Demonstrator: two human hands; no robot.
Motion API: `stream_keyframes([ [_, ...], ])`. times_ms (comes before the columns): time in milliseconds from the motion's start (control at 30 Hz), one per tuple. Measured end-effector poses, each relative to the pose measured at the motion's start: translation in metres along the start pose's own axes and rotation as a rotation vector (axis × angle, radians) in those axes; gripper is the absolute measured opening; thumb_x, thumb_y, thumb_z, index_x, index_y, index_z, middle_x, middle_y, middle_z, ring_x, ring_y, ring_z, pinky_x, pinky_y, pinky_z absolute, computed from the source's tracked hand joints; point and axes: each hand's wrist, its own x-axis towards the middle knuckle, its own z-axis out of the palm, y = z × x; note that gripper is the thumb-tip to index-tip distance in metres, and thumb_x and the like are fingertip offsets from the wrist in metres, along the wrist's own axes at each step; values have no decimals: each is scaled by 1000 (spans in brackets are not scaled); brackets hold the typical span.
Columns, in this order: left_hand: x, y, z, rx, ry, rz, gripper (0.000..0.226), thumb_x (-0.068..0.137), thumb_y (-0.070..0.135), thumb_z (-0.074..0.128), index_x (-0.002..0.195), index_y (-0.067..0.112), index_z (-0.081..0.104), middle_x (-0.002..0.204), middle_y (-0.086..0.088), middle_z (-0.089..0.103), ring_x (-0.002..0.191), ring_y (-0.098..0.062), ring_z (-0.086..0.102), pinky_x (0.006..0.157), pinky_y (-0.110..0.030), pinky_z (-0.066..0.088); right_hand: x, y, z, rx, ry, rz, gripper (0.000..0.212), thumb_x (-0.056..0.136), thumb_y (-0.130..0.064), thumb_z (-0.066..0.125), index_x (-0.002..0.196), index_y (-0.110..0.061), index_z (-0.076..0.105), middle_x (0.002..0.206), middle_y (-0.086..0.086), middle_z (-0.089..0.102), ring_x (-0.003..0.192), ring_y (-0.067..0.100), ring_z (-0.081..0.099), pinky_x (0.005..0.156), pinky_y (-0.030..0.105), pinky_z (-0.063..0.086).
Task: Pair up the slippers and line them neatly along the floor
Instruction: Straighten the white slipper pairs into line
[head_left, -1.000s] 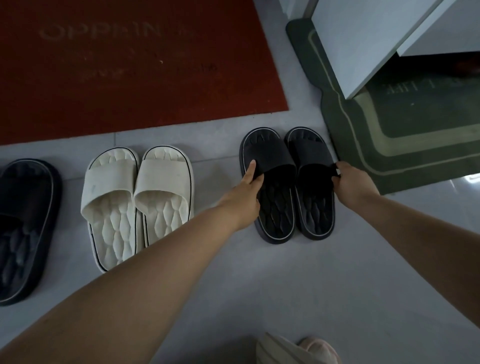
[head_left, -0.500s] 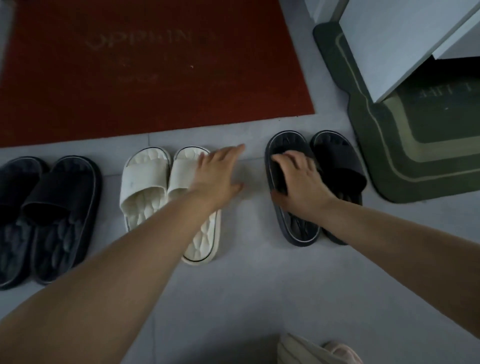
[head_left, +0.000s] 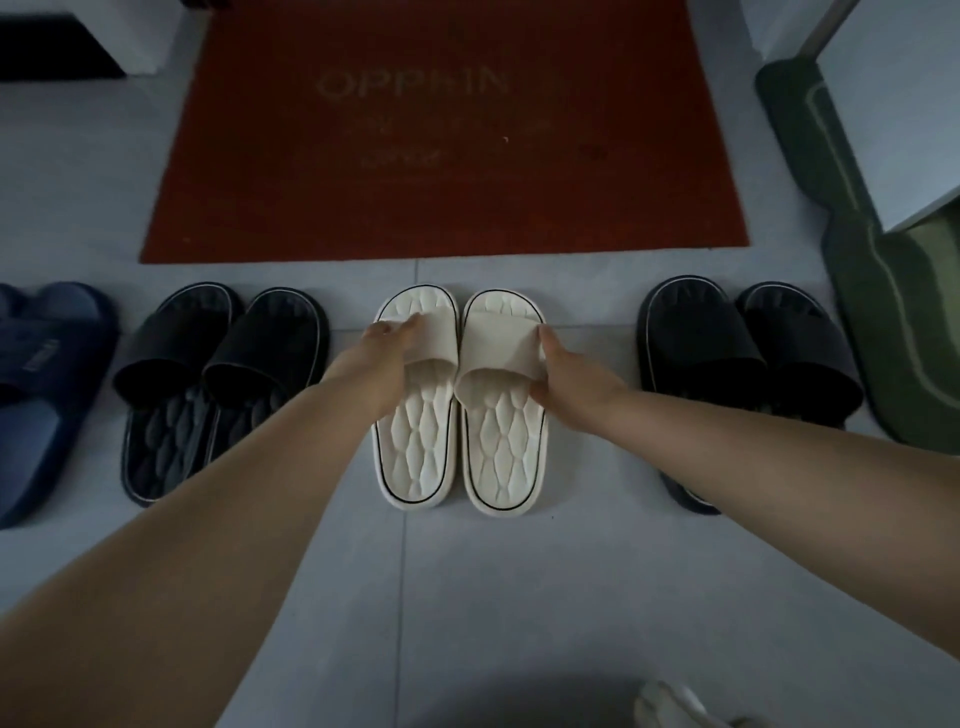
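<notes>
A pair of cream slippers stands side by side on the grey floor in the middle. My left hand (head_left: 387, 353) lies on the strap of the left cream slipper (head_left: 415, 447), fingers stretched over its outer side. My right hand (head_left: 569, 374) holds the outer edge of the strap of the right cream slipper (head_left: 506, 441), thumb under the strap's rim. A black pair (head_left: 208, 384) stands to the left and another black pair (head_left: 748, 358) to the right. One blue slipper (head_left: 47, 384) shows at the far left edge.
A red doormat (head_left: 447, 135) lies just beyond the row of slippers. A green mat (head_left: 893, 312) lies at the right under a white cabinet (head_left: 893, 104). A pale foot or shoe (head_left: 675, 704) shows at the bottom edge.
Both hands left the right black pair and moved to the cream pair, one on each strap. The view shifted left, so the left black pair and blue slipper now show.
</notes>
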Motion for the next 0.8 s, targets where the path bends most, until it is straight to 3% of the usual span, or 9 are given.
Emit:
stream_keyframes([
  [100, -1, 4, 2, -92, 45, 64, 67, 90, 5, 47, 147, 28, 21, 154, -4, 25, 131, -31, 41, 105, -42, 40, -4, 10, -3, 14, 56, 6, 62, 89, -20, 43, 143, -16, 12, 83, 8, 56, 69, 25, 51, 61, 30, 36],
  [200, 0, 9, 5, -153, 102, 106, 61, 92, 5, 42, 146, 27, 26, 155, 0, 24, 133, -27, 40, 106, -35, 38, -6, 18, -7, 1, 66, 20, 60, 92, -19, 39, 144, -19, 10, 84, 10, 56, 69, 26, 52, 62, 32, 38],
  [433, 1, 15, 11, -133, 161, 123, 61, 92, -2, 41, 146, 22, 28, 157, 0, 22, 142, -19, 26, 113, -29, 23, -7, 28, -6, 38, 55, 26, 59, 97, -24, 34, 147, -22, 3, 110, 20, 61, 90, 31, 59, 73, 35, 43],
  [533, 4, 14, 14, -142, 155, 110, 62, 91, -3, 42, 145, 23, 28, 156, 0, 23, 141, -21, 29, 112, -32, 27, -17, 33, -11, 13, 13, -26, 68, 94, -25, 45, 148, -22, 3, 123, 19, 54, 96, 27, 57, 78, 31, 40],
  [600, 7, 13, 16, -144, 156, 108, 62, 90, -2, 43, 144, 24, 30, 154, -1, 26, 136, -25, 35, 108, -35, 34, -29, 48, -21, -35, 60, -43, 75, 87, -29, 57, 146, -25, 12, 135, 18, 41, 115, 32, 50, 91, 36, 42],
  [667, 11, 13, 16, -127, 154, 111, 60, 90, 3, 45, 144, 26, 31, 151, -3, 30, 129, -29, 44, 99, -37, 41, -44, 74, -38, -100, 270, 28, 78, 77, -33, 66, 142, -22, 24, 138, 16, 34, 125, 35, 40, 102, 42, 39],
  [733, 13, 13, 16, -95, 145, 105, 59, 90, 8, 46, 143, 29, 30, 146, -6, 34, 118, -33, 51, 85, -37, 46, -60, 108, -58, -249, 447, 183, 84, 71, -39, 71, 140, -22, 27, 139, 16, 30, 126, 39, 33, 104, 47, 35],
  [800, 15, 14, 16, -75, 137, 100, 57, 91, 14, 47, 142, 32, 30, 143, -7, 35, 113, -33, 54, 78, -34, 46, -72, 141, -74, -323, 416, 385, 93, 69, -45, 72, 143, -25, 20, 142, 19, 24, 126, 42, 29, 103, 51, 33],
])
